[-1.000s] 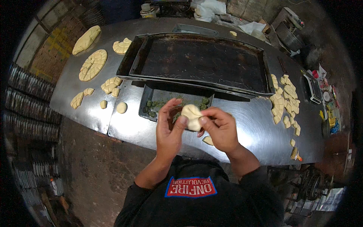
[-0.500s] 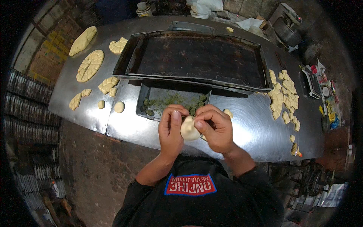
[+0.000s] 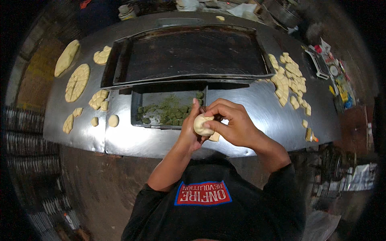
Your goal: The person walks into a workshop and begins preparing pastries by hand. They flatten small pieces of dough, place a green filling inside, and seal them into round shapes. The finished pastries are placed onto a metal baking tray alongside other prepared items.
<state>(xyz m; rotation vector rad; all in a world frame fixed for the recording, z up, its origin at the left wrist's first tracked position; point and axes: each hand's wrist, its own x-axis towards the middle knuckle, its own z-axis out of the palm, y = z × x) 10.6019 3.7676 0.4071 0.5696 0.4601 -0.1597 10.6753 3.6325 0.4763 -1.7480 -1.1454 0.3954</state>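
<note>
A pale ball of dough [image 3: 201,127] sits between my hands, its top gathered into folds. My left hand [image 3: 188,130] cups it from the left, thumb pointing up and the other fingers partly hidden behind the dough. From the right, my right hand [image 3: 237,122] pinches the gathered top with thumb and fingertips. Just beyond my hands lies a shallow metal tray [image 3: 156,96] with several dark green balls [image 3: 173,117] and green crumbs. A flat piece of dough [image 3: 214,137] rests on the table below my right hand, partly covered by it.
Large dark baking trays [image 3: 193,54] lie stacked across the middle of the metal table [image 3: 237,96]. Cut dough pieces [image 3: 287,80] cluster at the right, near a brush [image 3: 309,135]. On the left are a scored dough disc [image 3: 77,82], a dough slab [image 3: 67,58] and a round ball [image 3: 113,121].
The dough has turned in my hands, and its folds are now drawn together at the top. My left thumb has straightened upward. The whole view has shifted, so the table sits further left.
</note>
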